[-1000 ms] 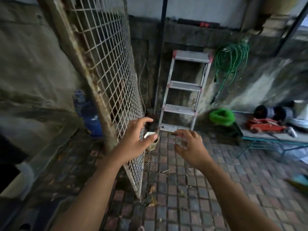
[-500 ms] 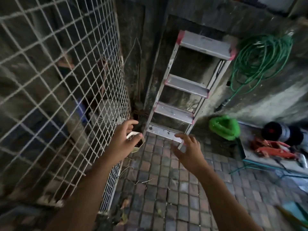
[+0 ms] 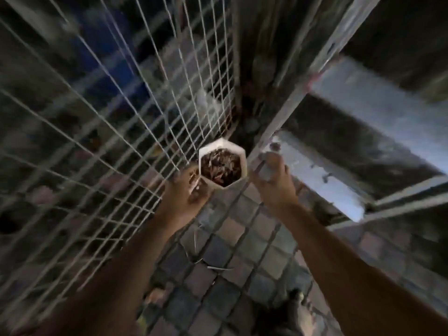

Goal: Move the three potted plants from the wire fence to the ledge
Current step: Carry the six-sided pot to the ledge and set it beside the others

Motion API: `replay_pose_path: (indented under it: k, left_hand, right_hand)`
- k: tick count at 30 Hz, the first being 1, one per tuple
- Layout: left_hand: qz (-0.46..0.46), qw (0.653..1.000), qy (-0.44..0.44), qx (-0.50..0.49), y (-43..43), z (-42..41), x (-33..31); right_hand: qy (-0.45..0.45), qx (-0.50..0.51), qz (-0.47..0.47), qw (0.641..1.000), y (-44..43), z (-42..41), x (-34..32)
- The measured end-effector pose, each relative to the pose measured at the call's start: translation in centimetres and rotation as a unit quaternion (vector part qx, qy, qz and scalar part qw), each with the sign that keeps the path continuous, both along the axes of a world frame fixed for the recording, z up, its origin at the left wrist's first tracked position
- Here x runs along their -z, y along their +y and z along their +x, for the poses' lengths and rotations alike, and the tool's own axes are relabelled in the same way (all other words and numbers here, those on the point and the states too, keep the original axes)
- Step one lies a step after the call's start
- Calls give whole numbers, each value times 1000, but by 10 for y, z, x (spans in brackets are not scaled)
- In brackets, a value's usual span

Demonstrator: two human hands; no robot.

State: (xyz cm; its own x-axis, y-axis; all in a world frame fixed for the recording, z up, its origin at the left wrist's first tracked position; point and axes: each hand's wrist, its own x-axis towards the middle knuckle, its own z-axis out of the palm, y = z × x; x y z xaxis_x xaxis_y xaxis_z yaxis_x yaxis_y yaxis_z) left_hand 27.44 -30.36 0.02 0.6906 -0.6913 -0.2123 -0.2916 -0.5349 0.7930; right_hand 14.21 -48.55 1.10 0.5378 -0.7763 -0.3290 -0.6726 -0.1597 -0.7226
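Pot (image 3: 222, 166) sits upright, mouth skyward, between both hands beside fence (image 3: 109, 132).

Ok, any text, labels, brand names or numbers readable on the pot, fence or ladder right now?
None readable.
White pot: plain rim, no label showing.
Wire fence: no sign or tag.
Ladder: motion-blurred; no marking can be made out.
Left hand and right hand carry nothing printed.
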Motion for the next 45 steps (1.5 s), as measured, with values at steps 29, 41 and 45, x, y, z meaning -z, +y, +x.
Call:
replay_pose_path:
  k: [29,41,45]
  left_hand:
    - [-177,978,-66,-91,-64,22,275]
    - [-209,964,-163,17,-28,23,278]
    - [-134,985,-107,0,-43,20,281]
  right_hand:
    - [-481,206,165,836,-4,93,306]
    - [-449,262,108,847,31,82,328]
    - [-447,224,86,862,34,69,338]
